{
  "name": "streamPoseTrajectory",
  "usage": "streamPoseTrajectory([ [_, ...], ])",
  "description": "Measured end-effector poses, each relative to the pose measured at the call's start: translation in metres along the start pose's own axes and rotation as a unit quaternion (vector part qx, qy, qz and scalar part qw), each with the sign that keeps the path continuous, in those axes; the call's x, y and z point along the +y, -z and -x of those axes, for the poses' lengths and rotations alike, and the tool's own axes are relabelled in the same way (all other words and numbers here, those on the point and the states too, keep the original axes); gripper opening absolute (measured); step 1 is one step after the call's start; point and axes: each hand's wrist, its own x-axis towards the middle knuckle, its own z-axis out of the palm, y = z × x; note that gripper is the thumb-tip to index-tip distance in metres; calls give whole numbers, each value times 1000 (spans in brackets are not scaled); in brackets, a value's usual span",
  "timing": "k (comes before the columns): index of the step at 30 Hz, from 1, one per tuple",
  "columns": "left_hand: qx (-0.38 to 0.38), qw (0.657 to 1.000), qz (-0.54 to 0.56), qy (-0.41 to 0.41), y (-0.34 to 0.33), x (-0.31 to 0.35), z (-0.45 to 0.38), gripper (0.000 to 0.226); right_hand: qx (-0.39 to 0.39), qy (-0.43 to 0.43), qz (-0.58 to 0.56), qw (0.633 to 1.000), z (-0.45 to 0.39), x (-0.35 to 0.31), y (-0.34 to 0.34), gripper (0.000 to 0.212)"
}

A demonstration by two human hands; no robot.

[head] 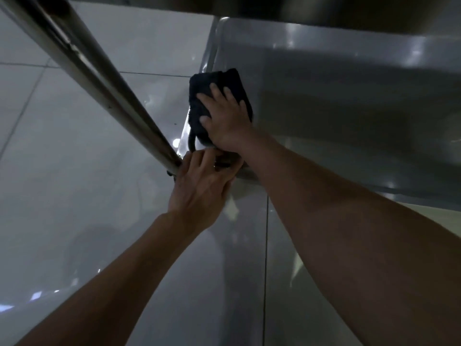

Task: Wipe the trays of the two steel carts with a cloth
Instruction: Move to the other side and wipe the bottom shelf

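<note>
A dark folded cloth (202,96) lies on the lower steel tray (336,101) of a cart, near the tray's left rim. My right hand (224,118) presses flat on the cloth with fingers spread and straight. Just below it, my left hand (199,183) grips the tray's near corner where the cart's steel post (94,78) meets it, fingers curled over the rim. The corner itself is hidden under my hands.
The underside of an upper tray (324,8) runs across the top, close above the lower one. Glossy grey floor tiles (74,196) fill the left and bottom. The slanted post crosses from top left to the corner.
</note>
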Motion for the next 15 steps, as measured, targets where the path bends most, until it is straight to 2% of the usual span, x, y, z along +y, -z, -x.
streamPoseTrajectory([
  [4,-18,1000,-2,2,5,-9,-3,42,-16,10,-8,1000,-14,-6,0,56],
  [9,-19,1000,1,0,5,-13,-2,47,25,-4,-14,1000,-1,15,2,53],
  [15,-27,996,44,67,16,7,-29,34,52,-81,2,995,12,92,22,56],
])
